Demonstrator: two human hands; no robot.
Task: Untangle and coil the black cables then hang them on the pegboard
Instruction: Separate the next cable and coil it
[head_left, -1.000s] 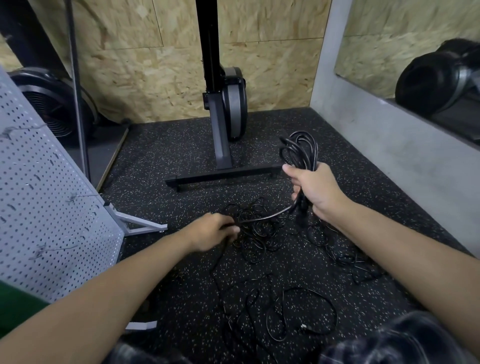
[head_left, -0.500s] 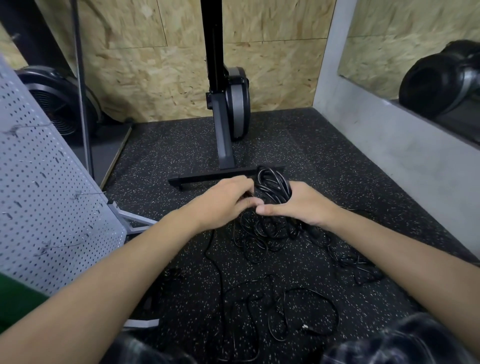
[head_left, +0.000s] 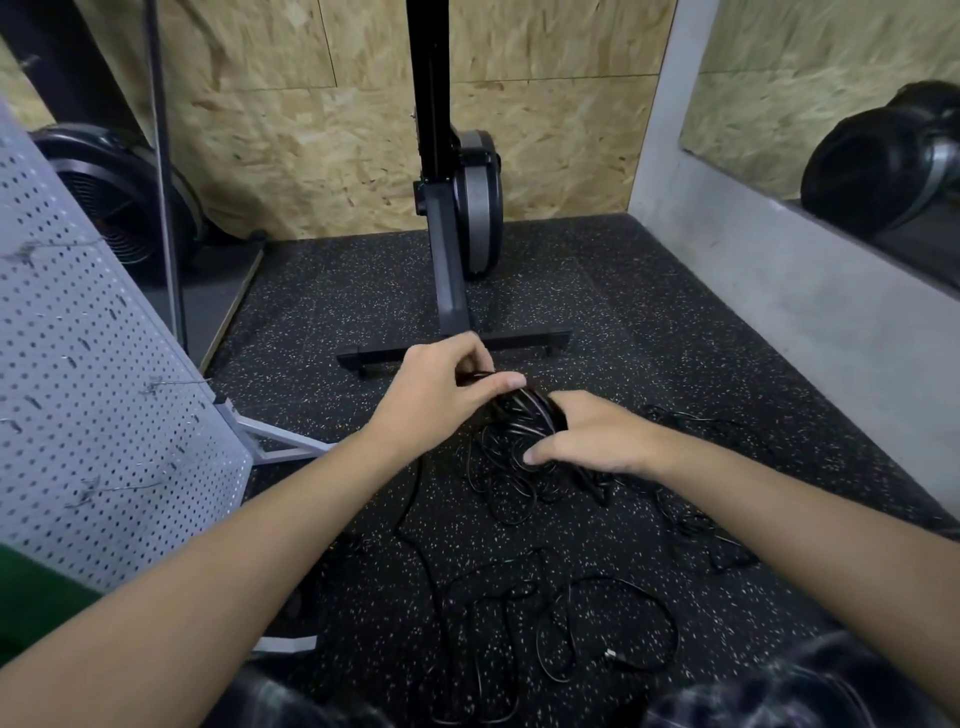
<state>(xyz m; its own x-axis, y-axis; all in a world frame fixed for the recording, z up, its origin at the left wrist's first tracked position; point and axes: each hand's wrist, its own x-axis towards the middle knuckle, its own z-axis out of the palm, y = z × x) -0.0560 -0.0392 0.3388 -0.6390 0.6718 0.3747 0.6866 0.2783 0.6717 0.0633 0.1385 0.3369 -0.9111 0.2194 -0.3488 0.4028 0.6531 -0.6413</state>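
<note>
The right hand (head_left: 597, 441) is curled round one coil (head_left: 524, 415) of black cable, thumb across its near side, and the left hand (head_left: 436, 395) pinches a strand at the coil's top between thumb and bent fingers, both hands above the middle of the floor (head_left: 649, 322). Beneath the coil, loose cables (head_left: 509, 493) lie tangled, with more loops (head_left: 613, 587) toward the floor's near edge; how many separate cables there are cannot be told. One white pegboard (head_left: 78, 364) leans at the floor's left edge, and one black stand (head_left: 452, 291) rises just behind the hands.
</note>
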